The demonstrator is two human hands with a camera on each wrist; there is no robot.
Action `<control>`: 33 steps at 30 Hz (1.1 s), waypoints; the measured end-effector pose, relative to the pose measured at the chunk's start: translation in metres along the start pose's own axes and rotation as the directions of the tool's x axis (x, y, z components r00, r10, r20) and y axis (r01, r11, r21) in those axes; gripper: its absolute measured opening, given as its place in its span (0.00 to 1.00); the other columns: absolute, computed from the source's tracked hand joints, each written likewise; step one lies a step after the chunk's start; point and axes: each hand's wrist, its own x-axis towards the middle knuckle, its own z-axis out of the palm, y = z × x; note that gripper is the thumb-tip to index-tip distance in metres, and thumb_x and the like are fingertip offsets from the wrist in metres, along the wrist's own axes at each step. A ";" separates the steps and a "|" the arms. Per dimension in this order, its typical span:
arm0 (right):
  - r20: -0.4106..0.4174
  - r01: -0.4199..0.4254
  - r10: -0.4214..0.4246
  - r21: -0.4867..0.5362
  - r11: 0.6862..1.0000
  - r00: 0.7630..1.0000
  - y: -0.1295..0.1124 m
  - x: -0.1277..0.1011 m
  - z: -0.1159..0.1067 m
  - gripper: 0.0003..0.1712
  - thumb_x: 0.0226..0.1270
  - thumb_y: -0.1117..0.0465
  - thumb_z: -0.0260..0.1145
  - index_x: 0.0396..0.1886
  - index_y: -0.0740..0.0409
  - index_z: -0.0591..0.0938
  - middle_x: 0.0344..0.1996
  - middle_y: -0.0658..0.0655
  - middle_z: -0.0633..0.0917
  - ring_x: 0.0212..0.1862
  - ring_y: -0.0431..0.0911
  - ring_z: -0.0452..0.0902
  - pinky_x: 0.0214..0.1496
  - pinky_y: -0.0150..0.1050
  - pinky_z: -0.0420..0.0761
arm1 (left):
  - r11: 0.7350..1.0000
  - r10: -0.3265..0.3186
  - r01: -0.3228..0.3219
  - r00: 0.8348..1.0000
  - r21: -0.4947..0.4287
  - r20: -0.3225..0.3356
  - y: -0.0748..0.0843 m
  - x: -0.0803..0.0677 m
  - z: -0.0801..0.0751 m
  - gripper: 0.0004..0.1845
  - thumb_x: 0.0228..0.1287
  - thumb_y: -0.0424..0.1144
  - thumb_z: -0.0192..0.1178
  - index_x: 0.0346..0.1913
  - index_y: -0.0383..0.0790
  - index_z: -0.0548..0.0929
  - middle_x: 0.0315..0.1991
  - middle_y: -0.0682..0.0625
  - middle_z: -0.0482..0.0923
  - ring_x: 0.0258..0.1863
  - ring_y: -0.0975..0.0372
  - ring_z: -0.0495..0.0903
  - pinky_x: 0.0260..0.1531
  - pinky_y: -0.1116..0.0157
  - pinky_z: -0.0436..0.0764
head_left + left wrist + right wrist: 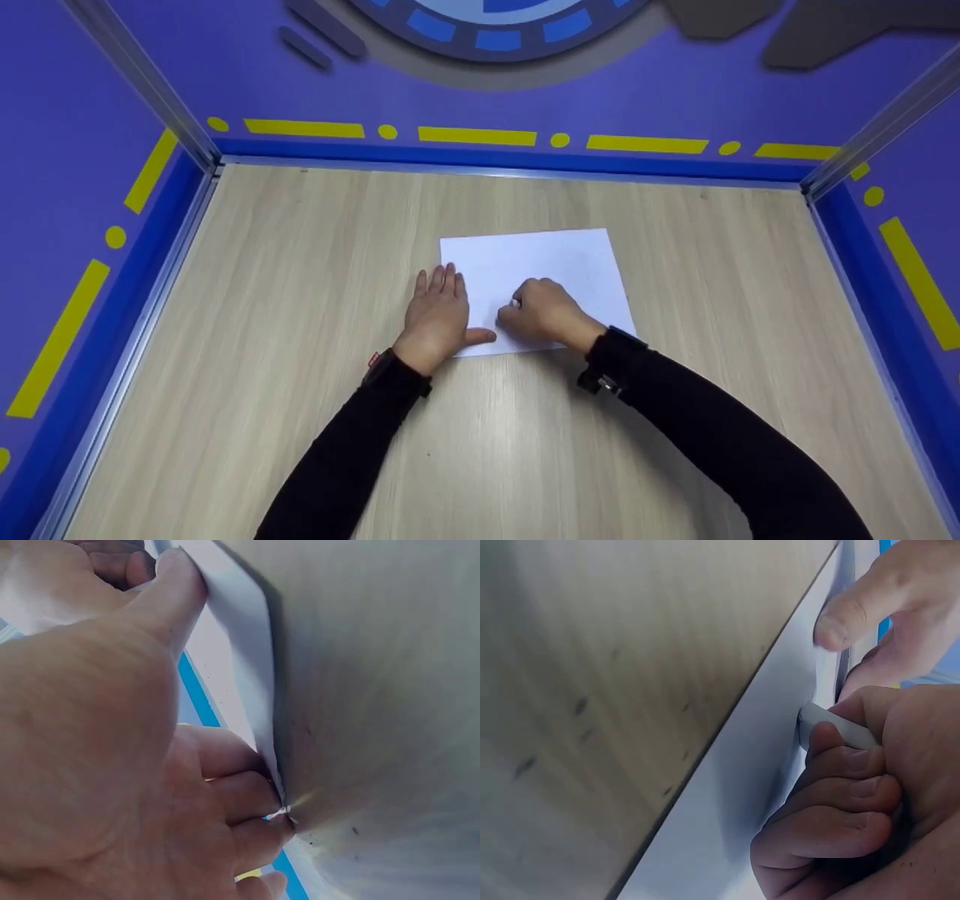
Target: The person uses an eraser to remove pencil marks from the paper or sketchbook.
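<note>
Paper held flat under two hands

Paper [540, 274], a single white sheet, lies flat near the middle of the pale wood-grain bench [262, 300], its long edges running roughly across the view and slightly skewed. It looks plain and unmarked, with a crisp edge that casts a thin shadow on the wood in the left wrist view.

The left hand [439, 315] rests palm down with straight fingers on the sheet's left edge, the thumb [480, 337] stretched along the near edge. The right hand [546, 311] sits on the near part of the sheet with its fingers curled round a small white object [832, 727]; what that object is cannot be told. Its tip touches the paper.

Both arms wear black sleeves [735, 450], with a dark strap at each wrist. Purple walls [675, 90] with yellow dashes and dots enclose the bench on three sides, a blue band running along their base. The hands cover the sheet's near left part.
</note>
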 end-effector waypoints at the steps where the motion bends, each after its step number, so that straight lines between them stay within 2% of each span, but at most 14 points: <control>1: -0.007 0.004 -0.004 0.003 1.000 1.000 0.002 -0.001 -0.001 0.18 0.57 0.49 0.63 0.12 0.50 0.76 0.13 0.47 0.69 0.20 0.44 0.65 0.23 0.38 0.63 | 1.000 -0.001 0.001 1.000 0.003 0.001 0.000 0.000 0.000 0.65 0.53 0.79 0.53 0.77 0.28 0.53 0.79 0.34 0.47 0.80 0.46 0.47 0.79 0.45 0.44; 6: -0.030 0.011 -0.010 0.020 1.000 1.000 0.018 -0.004 -0.007 0.22 0.55 0.51 0.62 0.07 0.48 0.65 0.10 0.44 0.61 0.18 0.43 0.58 0.20 0.37 0.58 | 1.000 -0.004 0.004 1.000 0.002 0.011 0.001 0.000 -0.001 0.65 0.53 0.79 0.54 0.77 0.28 0.52 0.79 0.34 0.47 0.81 0.46 0.46 0.79 0.45 0.43; 15: -0.094 0.011 -0.009 0.017 1.000 0.996 0.056 -0.015 -0.019 0.23 0.54 0.51 0.61 0.05 0.48 0.64 0.11 0.45 0.63 0.21 0.45 0.62 0.23 0.38 0.61 | 1.000 -0.008 0.008 1.000 0.003 0.026 0.001 0.001 -0.001 0.65 0.52 0.79 0.54 0.77 0.28 0.51 0.80 0.34 0.45 0.81 0.46 0.45 0.79 0.45 0.43; 24: -0.122 -0.023 0.022 -0.007 1.000 0.992 0.089 -0.026 -0.032 0.24 0.56 0.51 0.61 0.06 0.49 0.64 0.12 0.46 0.64 0.21 0.45 0.61 0.23 0.38 0.59 | 1.000 -0.003 0.003 1.000 0.004 0.016 0.000 0.000 0.000 0.65 0.52 0.79 0.53 0.77 0.28 0.51 0.80 0.34 0.45 0.81 0.45 0.45 0.79 0.44 0.43; 33: -0.119 -0.098 0.099 0.014 0.995 0.988 0.118 -0.036 -0.042 0.24 0.58 0.50 0.61 0.08 0.49 0.63 0.13 0.46 0.62 0.20 0.44 0.59 0.22 0.37 0.59 | 1.000 -0.002 0.002 1.000 -0.012 0.009 0.001 0.002 0.002 0.66 0.52 0.79 0.55 0.77 0.28 0.52 0.79 0.33 0.46 0.81 0.45 0.45 0.79 0.44 0.43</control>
